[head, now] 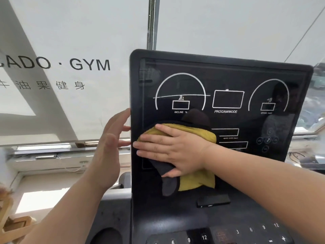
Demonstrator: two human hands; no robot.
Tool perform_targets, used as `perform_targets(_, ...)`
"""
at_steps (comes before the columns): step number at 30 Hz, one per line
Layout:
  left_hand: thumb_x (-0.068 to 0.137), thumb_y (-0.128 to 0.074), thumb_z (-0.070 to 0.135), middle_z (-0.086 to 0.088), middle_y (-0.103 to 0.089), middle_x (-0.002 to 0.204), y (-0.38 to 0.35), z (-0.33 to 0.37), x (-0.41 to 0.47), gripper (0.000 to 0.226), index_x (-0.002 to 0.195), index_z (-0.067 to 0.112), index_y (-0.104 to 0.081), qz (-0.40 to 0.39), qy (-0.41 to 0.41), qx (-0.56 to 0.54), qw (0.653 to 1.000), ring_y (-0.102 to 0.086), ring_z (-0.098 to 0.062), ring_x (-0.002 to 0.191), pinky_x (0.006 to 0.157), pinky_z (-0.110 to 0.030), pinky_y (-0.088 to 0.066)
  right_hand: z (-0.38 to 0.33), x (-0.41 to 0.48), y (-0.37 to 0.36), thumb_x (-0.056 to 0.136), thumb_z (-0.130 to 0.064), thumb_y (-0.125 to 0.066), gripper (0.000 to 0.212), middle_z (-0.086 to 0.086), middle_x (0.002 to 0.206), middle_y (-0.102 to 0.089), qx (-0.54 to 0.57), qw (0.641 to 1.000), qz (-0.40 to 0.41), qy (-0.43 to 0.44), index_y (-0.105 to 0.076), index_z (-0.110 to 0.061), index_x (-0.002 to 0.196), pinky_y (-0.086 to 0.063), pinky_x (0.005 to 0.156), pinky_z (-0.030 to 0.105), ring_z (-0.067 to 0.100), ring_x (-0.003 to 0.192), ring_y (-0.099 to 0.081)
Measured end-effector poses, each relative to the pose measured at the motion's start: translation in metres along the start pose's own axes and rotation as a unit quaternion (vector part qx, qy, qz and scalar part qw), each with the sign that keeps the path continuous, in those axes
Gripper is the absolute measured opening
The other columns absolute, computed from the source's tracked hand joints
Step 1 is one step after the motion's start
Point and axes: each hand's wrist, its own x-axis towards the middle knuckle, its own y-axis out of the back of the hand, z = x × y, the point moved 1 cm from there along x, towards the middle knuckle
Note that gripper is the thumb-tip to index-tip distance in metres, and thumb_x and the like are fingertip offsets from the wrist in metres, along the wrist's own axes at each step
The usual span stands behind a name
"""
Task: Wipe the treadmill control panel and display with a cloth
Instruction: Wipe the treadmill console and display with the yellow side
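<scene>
White roller blind (70, 41) fills the background, printed with the word "GYM" in dark letters. In front of it stands the treadmill's glossy black display (228, 76), upright, with white dial outlines labelled "INCLINE" and "PROGAM/MODE". Below it, at the bottom edge of the view, lies the control panel (228, 233) with numbered keys. A yellow and dark grey cloth (197, 180) sits flat against the lower left part of the display. The right hand (175, 150) presses on the cloth with fingers straight and spread, palm down, not clenched. The left hand (109, 143) is relaxed and grasps nothing, its straight fingertips reaching the display's left edge. Just under the cloth rests a small black slab (212, 200), possibly a phone.
</scene>
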Motion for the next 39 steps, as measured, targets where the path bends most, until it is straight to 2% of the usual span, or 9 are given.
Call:
perform_targets(2, 0.072, -0.01, 0.098, 0.018, -0.041, 0.153, -0.004, 0.001, -0.001, 0.102, 0.151, 0.04, -0.04, 0.005, -0.006, -0.007, 1.0, -0.051, -0.013, 0.126, 0.095, -0.039, -0.049, 0.033, -0.002, 0.014, 0.099, -0.073, -0.033, 0.093, 0.006, 0.173, -0.005, -0.011, 0.999, 0.021, -0.033, -0.008, -0.013, 0.165, 0.003, 0.129, 0.049, 0.026, 0.16, -0.003)
perform_targets(8, 0.072, -0.011, 0.099, 0.015, -0.04, 0.157, -0.006, 0.005, -0.002, 0.107, 0.153, 0.034, -0.04, 0.012, 0.015, -0.032, 0.999, -0.049, -0.014, 0.131, 0.098, -0.039, -0.047, 0.138, 0.006, 0.073, 0.089, -0.087, -0.028, 0.111, 0.012, 0.173, -0.005, 0.013, 0.931, 0.051, -0.362, 0.0, -0.011, 0.164, -0.003, 0.13, 0.05, 0.032, 0.16, -0.004)
perform_targets(15, 0.071, -0.012, 0.098, 0.017, -0.043, 0.155, -0.009, 0.0, -0.003, 0.109, 0.152, 0.033, -0.042, 0.028, 0.038, -0.072, 0.996, -0.05, -0.007, 0.129, 0.095, -0.029, -0.044, 0.049, 0.045, 0.042, 0.088, -0.083, -0.035, 0.114, 0.019, 0.172, -0.002, 0.022, 0.93, 0.099, -0.353, -0.007, -0.002, 0.163, -0.002, 0.126, 0.061, 0.037, 0.159, -0.001)
perform_targets(20, 0.075, -0.011, 0.096, 0.011, -0.044, 0.155, -0.012, -0.008, -0.003, 0.107, 0.154, 0.029, -0.04, 0.049, 0.005, -0.005, 0.999, -0.051, -0.018, 0.127, 0.097, -0.049, -0.05, -0.068, 0.032, -0.01, 0.08, -0.089, -0.043, 0.128, 0.021, 0.168, 0.017, 0.101, 0.885, 0.073, -0.448, 0.007, -0.003, 0.16, 0.01, 0.119, 0.073, 0.042, 0.157, 0.013)
perform_targets(24, 0.085, -0.009, 0.088, 0.014, -0.044, 0.154, -0.021, -0.009, -0.01, 0.099, 0.155, 0.023, -0.038, 0.076, -0.034, 0.066, 0.994, -0.049, -0.02, 0.133, 0.102, -0.059, -0.045, -0.115, -0.002, -0.037, 0.076, -0.092, -0.047, 0.134, 0.02, 0.169, 0.02, 0.095, 0.883, 0.035, -0.458, 0.009, -0.005, 0.161, 0.005, 0.12, 0.073, 0.04, 0.157, 0.013)
perform_targets(27, 0.091, -0.011, 0.082, 0.014, -0.039, 0.158, -0.024, -0.011, -0.016, 0.094, 0.158, 0.021, -0.031, 0.071, -0.034, 0.104, 0.992, -0.042, -0.02, 0.141, 0.108, -0.059, -0.04, -0.1, -0.037, -0.041, 0.078, -0.092, -0.041, 0.13, 0.02, 0.169, 0.018, 0.091, 0.86, 0.04, -0.5, 0.006, -0.004, 0.161, 0.0, 0.12, 0.073, 0.04, 0.157, 0.011)
perform_targets(33, 0.093, -0.015, 0.073, 0.008, -0.025, 0.167, -0.021, -0.002, -0.023, 0.086, 0.162, 0.021, -0.019, 0.032, 0.008, 0.16, 0.987, -0.021, -0.011, 0.154, 0.125, -0.045, -0.019, -0.008, -0.048, -0.012, 0.086, -0.087, -0.033, 0.122, 0.028, 0.168, 0.008, 0.118, 0.733, 0.102, -0.662, 0.003, 0.003, 0.16, 0.0, 0.122, 0.07, 0.043, 0.157, 0.009)
perform_targets(36, 0.089, -0.012, 0.083, 0.012, -0.021, 0.168, -0.02, 0.002, -0.025, 0.095, 0.162, 0.024, -0.016, 0.02, 0.02, 0.152, 0.988, -0.018, -0.008, 0.155, 0.127, -0.044, -0.017, 0.034, -0.016, 0.015, 0.086, -0.087, -0.033, 0.122, 0.027, 0.169, 0.008, 0.124, 0.713, 0.115, -0.68, 0.005, 0.003, 0.16, 0.003, 0.123, 0.068, 0.043, 0.157, 0.009)
perform_targets(39, 0.091, -0.015, 0.079, 0.017, -0.018, 0.167, -0.02, 0.001, -0.026, 0.087, 0.162, 0.028, -0.013, 0.017, 0.031, 0.146, 0.989, -0.017, -0.006, 0.154, 0.127, -0.045, -0.018, 0.036, 0.02, 0.028, 0.088, -0.085, -0.032, 0.118, 0.026, 0.17, 0.006, 0.125, 0.731, 0.13, -0.658, 0.002, 0.001, 0.161, 0.002, 0.123, 0.068, 0.042, 0.158, 0.007)
